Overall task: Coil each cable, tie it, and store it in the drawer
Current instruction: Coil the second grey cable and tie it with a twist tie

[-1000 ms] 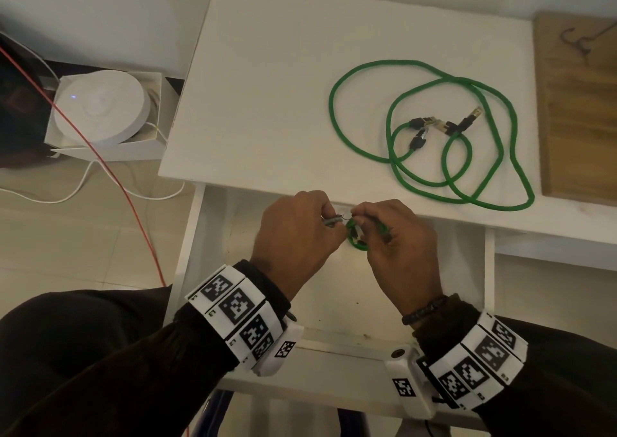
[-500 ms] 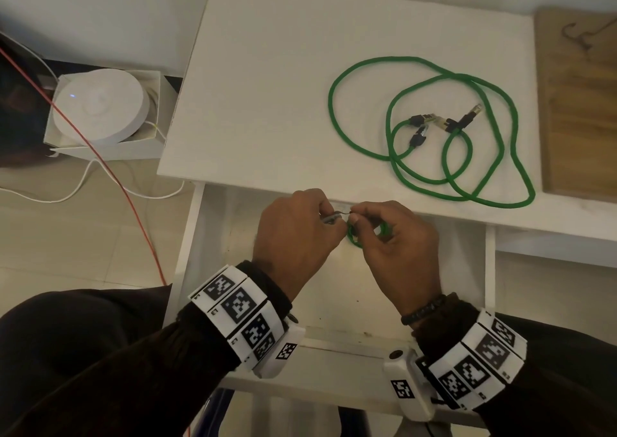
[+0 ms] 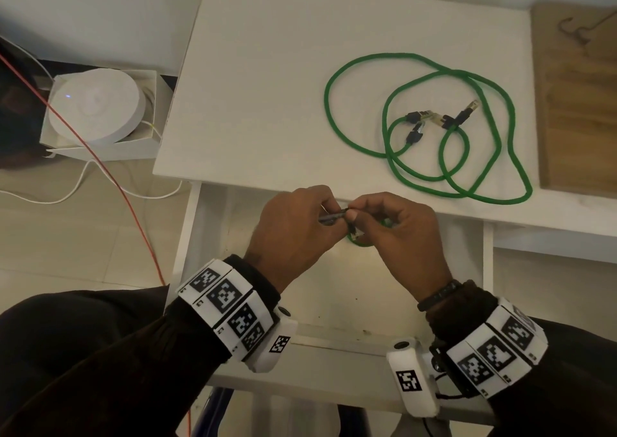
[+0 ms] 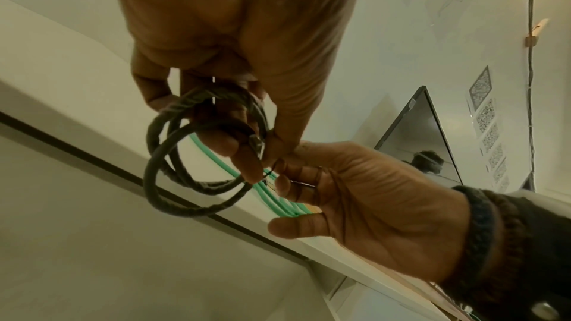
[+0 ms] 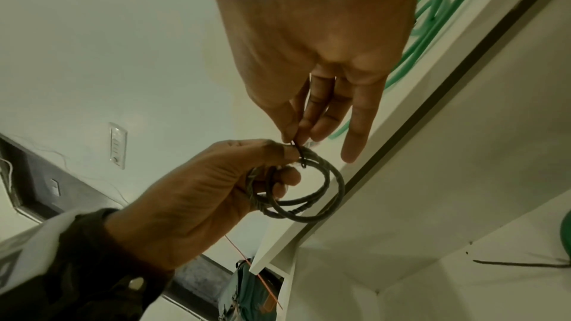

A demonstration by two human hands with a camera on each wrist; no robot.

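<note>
Both hands have edged slightly right over the last second, and the small coil between them has dropped mostly out of sight behind the fingers.

From the head view, the left hand (image 3: 293, 233) and right hand (image 3: 397, 233) meet over the open drawer (image 3: 334, 303), just near of the white table's (image 3: 267, 86) front edge. Only a sliver of the coiled cable (image 3: 359, 241) shows beneath them. Loose green cables (image 3: 334, 116) sprawl on the table's right half, well apart from the hands, with a wooden board (image 3: 581, 102) further right.

In the left wrist view, the left hand (image 4: 235, 40) has its fingers curled through the dark coiled cable (image 4: 173, 180), thumb and forefinger clamping it. The right hand (image 4: 367, 204) pinches a thin tie (image 4: 268, 174) at the coil's edge.

In the right wrist view, the right hand (image 5: 321, 45) nips the tie (image 5: 298, 149) between thumb and fingertips, with its little finger straight. The left hand (image 5: 197, 194) grips the coil (image 5: 309, 194).
</note>
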